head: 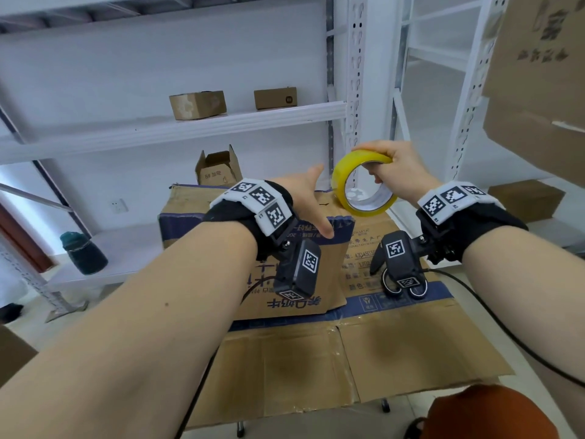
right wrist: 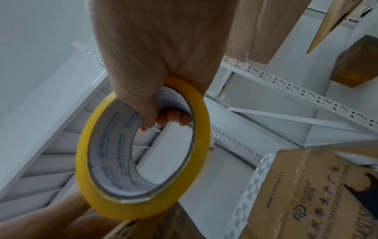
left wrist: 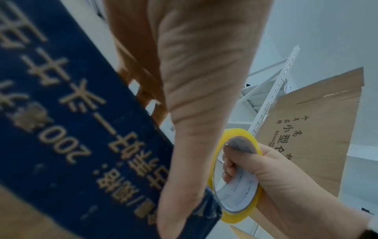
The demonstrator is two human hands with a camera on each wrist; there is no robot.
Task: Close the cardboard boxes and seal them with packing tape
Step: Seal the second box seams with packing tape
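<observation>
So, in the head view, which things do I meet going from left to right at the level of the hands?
Dark green bottle → left hand on the raised box flap → yellow tape roll → right hand gripping it → closed brown box on the right shelf.

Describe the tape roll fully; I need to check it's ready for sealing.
The tape roll is a wide ring of yellowish translucent tape on a white printed core. The right hand grips it, fingers curled through the core, holding it tilted in the air above the cardboard box. No strip looks pulled out. The left hand is beside it, not touching.
</observation>
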